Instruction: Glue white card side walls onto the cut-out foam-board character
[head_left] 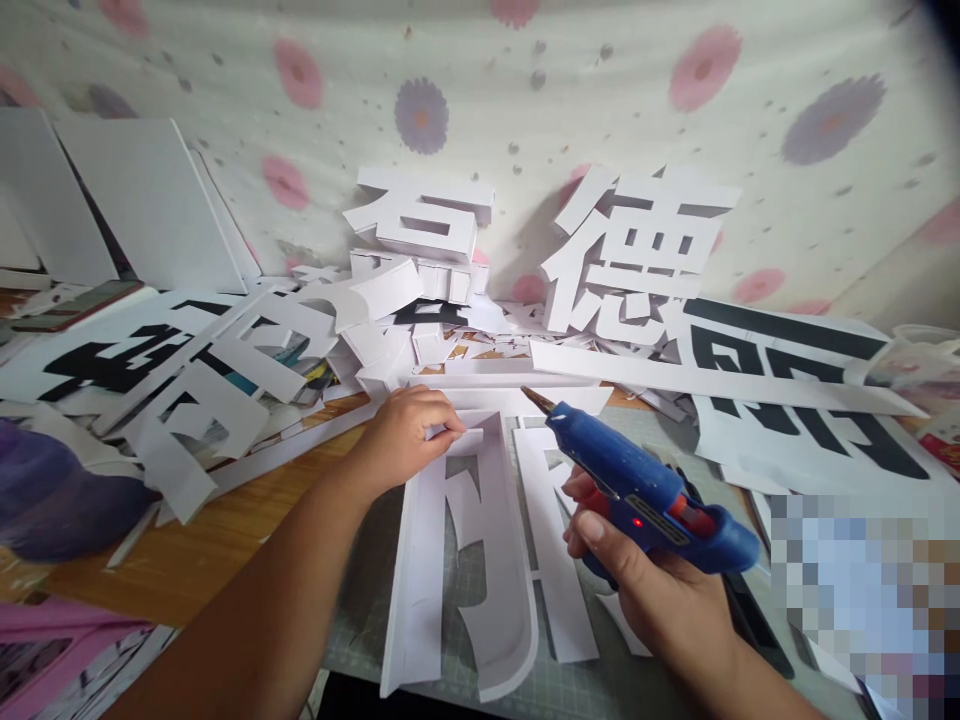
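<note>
In the head view, a white walled character piece point(506, 560) is laid on a gridded cutting mat point(352, 630), near the middle of the near edge of the wooden worktop point(247, 520). Its top end is touched by the left hand point(401, 435), whose fingers point(435, 402) are brought together on the wall there. A blue glue gun point(619, 465) is gripped in the right hand point(641, 580), with the fingers point(600, 535) wrapped round its handle; a red light is lit on its side, and its nozzle is pointed up and to the left, above the mat and apart from the piece. Just right of the piece, a flat white cutout point(555, 550) is partly hidden by the gun and right hand. Two raised white characters point(637, 250) are stood towards the far edge, before a flowered curtain point(480, 60). Black-printed sheets point(791, 385) are spread at both sides, the right-hand one partly crossed by a long white strip point(720, 378). White boards point(150, 190) are leaned at the far left corner.
</note>
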